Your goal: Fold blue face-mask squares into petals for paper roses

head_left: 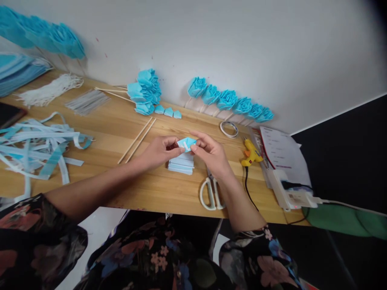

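Folded blue piece [188, 141] runs sideways, peak toward wall [181, 40].

"What do you see right of centre?"
"You have a yellow glue gun [251, 153], printed papers [287, 151] and, lower, a white power strip [278, 186]."
"Far left?"
"You have a dark flat object [9, 115], cut by the frame's edge."

Your head camera: close above your side of wooden table [151, 191], facing forward-down, wall [187, 36] beyond table.
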Demonstrator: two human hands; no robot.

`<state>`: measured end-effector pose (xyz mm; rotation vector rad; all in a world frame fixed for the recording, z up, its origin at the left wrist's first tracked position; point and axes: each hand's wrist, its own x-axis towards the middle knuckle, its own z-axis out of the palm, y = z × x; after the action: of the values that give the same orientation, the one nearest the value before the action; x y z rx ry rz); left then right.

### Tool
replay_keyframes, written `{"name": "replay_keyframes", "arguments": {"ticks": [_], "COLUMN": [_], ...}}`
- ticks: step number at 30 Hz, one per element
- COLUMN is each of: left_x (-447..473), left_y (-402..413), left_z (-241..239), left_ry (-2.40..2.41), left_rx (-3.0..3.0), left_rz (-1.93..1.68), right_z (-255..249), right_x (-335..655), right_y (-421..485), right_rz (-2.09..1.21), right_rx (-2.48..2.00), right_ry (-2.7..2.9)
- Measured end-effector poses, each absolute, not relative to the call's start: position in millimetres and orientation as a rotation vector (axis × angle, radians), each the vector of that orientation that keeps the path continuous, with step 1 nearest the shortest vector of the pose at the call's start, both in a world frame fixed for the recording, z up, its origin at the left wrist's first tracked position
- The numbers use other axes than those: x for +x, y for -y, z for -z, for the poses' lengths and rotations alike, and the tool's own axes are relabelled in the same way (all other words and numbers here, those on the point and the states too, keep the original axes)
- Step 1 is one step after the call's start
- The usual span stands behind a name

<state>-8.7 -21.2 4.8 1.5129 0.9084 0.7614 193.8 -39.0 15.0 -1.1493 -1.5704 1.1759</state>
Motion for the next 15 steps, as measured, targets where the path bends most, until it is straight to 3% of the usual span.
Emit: {"name": "replay_keyframes", "arguments": {"ticks": [15], "left_x": [-6.1], "left_y": [22.6], "left_z": [-5.2], "left_ry": [-0.899], "left_rx": [1.528], "left_rz": [-0.686], "right_z": [-9.1], "right_x": [189.6], "right_y": [47.1], "right_rz": [-1.009], "right_rx": [-1.165], "right_ry": [1.564]}}
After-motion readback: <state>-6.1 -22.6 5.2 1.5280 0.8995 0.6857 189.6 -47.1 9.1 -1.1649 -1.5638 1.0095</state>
